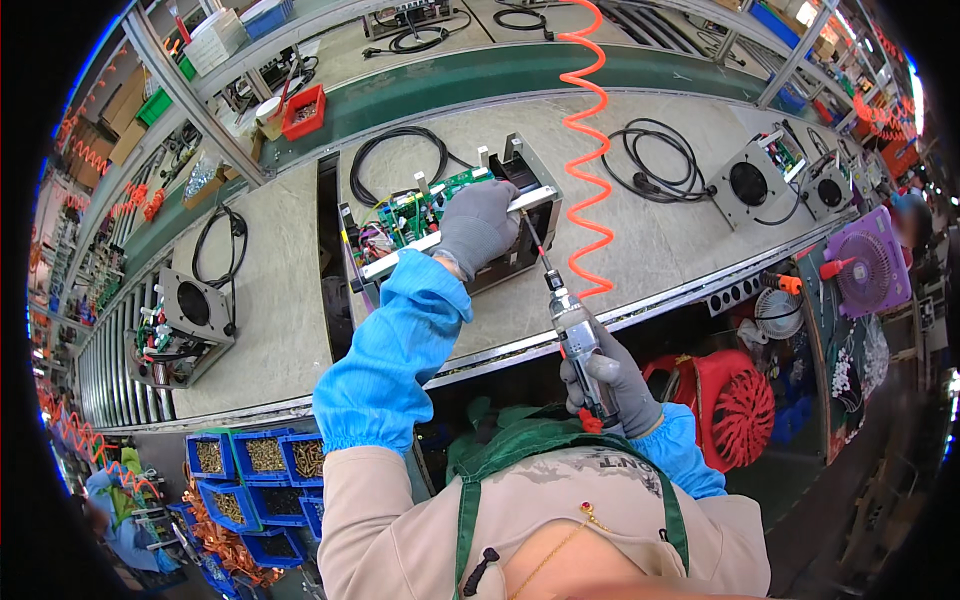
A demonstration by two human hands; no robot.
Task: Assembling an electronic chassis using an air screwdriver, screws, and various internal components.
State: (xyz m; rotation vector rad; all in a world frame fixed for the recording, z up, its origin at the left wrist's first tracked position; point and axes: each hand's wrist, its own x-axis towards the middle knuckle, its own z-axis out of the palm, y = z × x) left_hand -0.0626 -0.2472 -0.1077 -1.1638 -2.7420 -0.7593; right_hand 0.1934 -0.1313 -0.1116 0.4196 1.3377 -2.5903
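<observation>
An open metal chassis (pixel 520 165) with a green circuit board (pixel 405 215) and coloured wires stands on the workbench in front of me. My left hand (pixel 480 220), in a grey glove, is closed over its near light-coloured rail (pixel 400 256), close to the right end. What its curled fingers hold is hidden. In my right hand (pixel 620 375), also gloved, is a silver air screwdriver (pixel 573 325), gripped around its body. Its long bit slants up and left, the tip at the rail beside my left fingers. Whether the tip touches a screw is too small to tell.
An orange coiled hose (pixel 590 160) hangs right of the chassis. Black cables (pixel 395 135) lie behind it. Other fan units stand left (pixel 190 310) and right (pixel 745 185). Blue bins of screws (pixel 265 455) sit below left; a red fan (pixel 735 410) and purple fan (pixel 865 265) stand right.
</observation>
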